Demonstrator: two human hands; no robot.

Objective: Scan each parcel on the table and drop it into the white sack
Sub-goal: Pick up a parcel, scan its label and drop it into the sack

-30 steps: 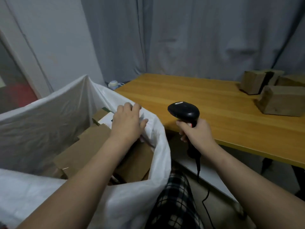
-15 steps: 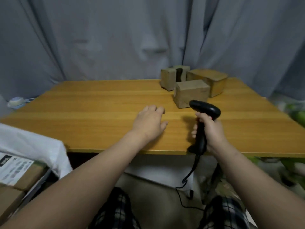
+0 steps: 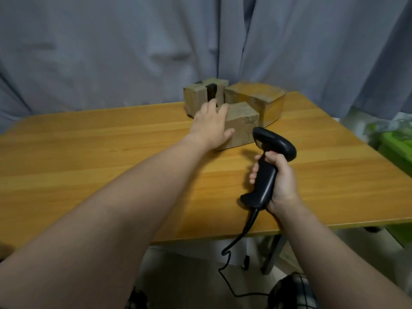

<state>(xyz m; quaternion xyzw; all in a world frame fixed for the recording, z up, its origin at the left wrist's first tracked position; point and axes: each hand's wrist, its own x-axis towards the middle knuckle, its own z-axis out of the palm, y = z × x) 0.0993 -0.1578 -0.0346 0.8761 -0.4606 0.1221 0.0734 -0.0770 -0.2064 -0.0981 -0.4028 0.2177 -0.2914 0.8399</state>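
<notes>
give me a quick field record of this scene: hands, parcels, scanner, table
left hand: open, spread on the nearest parcel, not closed round it
right hand: gripping the black scanner upright, head aimed at the parcels
parcels: three brown boxes clustered at the far side; also a taped box and a larger box
table: wooden
white sack: not in view

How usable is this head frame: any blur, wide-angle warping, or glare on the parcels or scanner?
Head view: lighting is dim and even, with no glare. The nearest parcel and the left hand look soft, so no label print is readable. The table edges bow from the wide-angle lens. The black scanner in the right hand is sharper and casts a faint shadow.
</notes>
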